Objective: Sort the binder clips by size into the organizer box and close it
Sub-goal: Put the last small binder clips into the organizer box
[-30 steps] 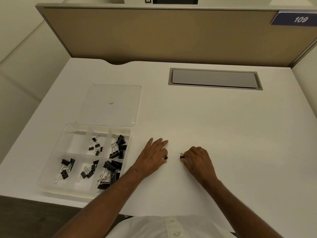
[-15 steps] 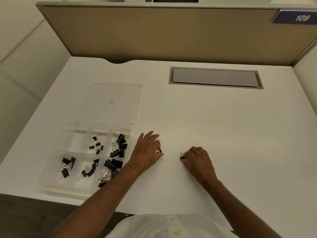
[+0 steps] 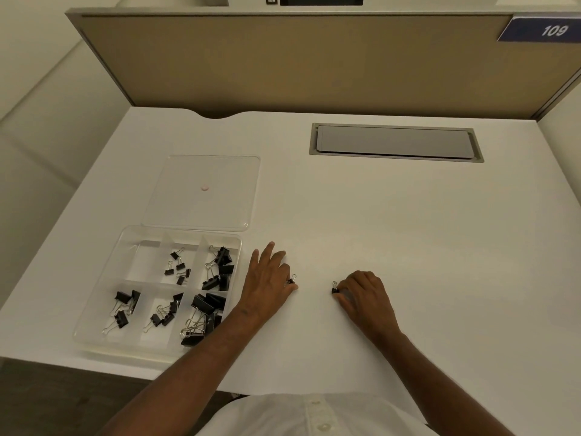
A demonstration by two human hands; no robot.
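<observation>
Up on the far right, a blue plate (image 3: 541,29) on the tan partition (image 3: 283,61) reads "109" in white, the only writing on show. Down on the white counter (image 3: 408,231), the left hand (image 3: 269,283) has slid left toward the organizer box (image 3: 94,322) since a second ago, carrying a small binder clip (image 3: 292,279) with it; that clip is pinched at the thumb side of the grip, its wire loops poking up, the other fingers lying loosely spread and flat on the counter. The right hand (image 3: 366,295) has barely shifted: it sits curled near the middle, its grip closed on a second small clip (image 3: 334,288) at the fingertips, the clip sticking out to the left of the knuckles. The two hands are now further apart than before. The clear box lies at the near left edge, just beside the left wrist, its compartments holding black clips, the largest in the near right cell (image 3: 204,316), the tiny ones in the far middle cell (image 3: 177,267). Its clear lid (image 3: 201,193) lies open, flat on the counter beyond it. A grey hatch (image 3: 396,142) sits recessed at the far side.
</observation>
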